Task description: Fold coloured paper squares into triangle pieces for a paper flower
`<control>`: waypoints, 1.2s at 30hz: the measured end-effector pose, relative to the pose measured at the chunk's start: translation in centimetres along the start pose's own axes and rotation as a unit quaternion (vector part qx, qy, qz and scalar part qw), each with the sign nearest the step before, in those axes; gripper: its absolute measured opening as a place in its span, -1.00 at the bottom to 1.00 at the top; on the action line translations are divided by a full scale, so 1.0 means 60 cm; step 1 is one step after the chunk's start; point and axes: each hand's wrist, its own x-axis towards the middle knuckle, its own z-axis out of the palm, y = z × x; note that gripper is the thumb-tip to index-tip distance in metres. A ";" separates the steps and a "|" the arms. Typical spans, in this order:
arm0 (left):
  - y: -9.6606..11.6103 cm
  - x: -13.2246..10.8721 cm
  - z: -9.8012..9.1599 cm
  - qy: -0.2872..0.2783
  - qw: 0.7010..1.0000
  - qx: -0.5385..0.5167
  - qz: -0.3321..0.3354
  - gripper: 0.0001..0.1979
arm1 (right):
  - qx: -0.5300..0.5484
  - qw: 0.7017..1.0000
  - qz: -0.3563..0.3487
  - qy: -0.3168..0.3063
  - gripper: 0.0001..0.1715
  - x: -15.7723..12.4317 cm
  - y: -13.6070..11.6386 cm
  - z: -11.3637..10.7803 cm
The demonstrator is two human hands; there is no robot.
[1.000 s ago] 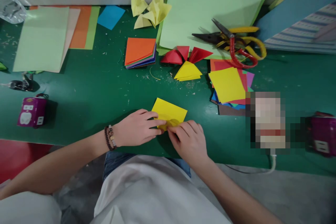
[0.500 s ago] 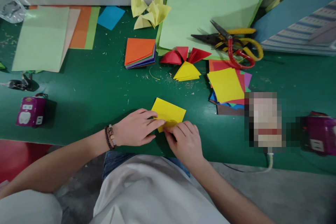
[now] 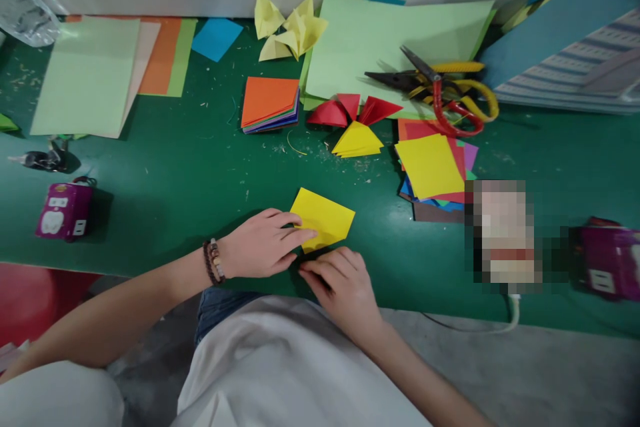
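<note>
A folded piece of yellow paper (image 3: 326,217) lies flat on the green table, its lower left part under my fingers. My left hand (image 3: 263,243) rests its stretched fingertips on the paper, pressing from the left; the fingers are open. Just below the paper's lower corner is my right hand (image 3: 343,287), apart from the sheet. Its fingers are curled and closed against the thumb, and nothing shows between them. Beyond the paper sit folded yellow pieces (image 3: 357,140) and folded red pieces (image 3: 350,109).
A stack of coloured squares (image 3: 270,105) lies beyond my left hand. To the right are a yellow-topped paper pile (image 3: 431,167), scissors (image 3: 450,97) on green sheets (image 3: 390,33), and a pixelated object (image 3: 505,230) with a cable. Purple boxes (image 3: 64,211) stand at both sides.
My right hand has slid off the paper's lower edge, down and to the left, towards my body. My left hand keeps its place on the paper. The view has shifted slightly.
</note>
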 end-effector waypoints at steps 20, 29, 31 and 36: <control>-0.002 -0.003 -0.002 -0.001 1.000 0.003 0.031 -0.73 | -0.042 0.986 0.156 0.036 -0.86 0.005 0.015 -0.019; -0.004 -0.003 0.000 0.004 0.999 -0.003 0.036 -0.74 | -0.089 0.978 0.177 0.070 -0.86 -0.004 0.052 -0.034; -0.005 -0.003 0.001 0.002 0.999 -0.004 0.035 -0.73 | -0.102 0.976 0.179 0.075 -0.86 -0.008 0.063 -0.040; -0.007 -0.004 0.002 0.008 0.999 -0.005 0.037 -0.74 | -0.102 0.982 0.135 0.080 -0.85 -0.005 0.071 -0.049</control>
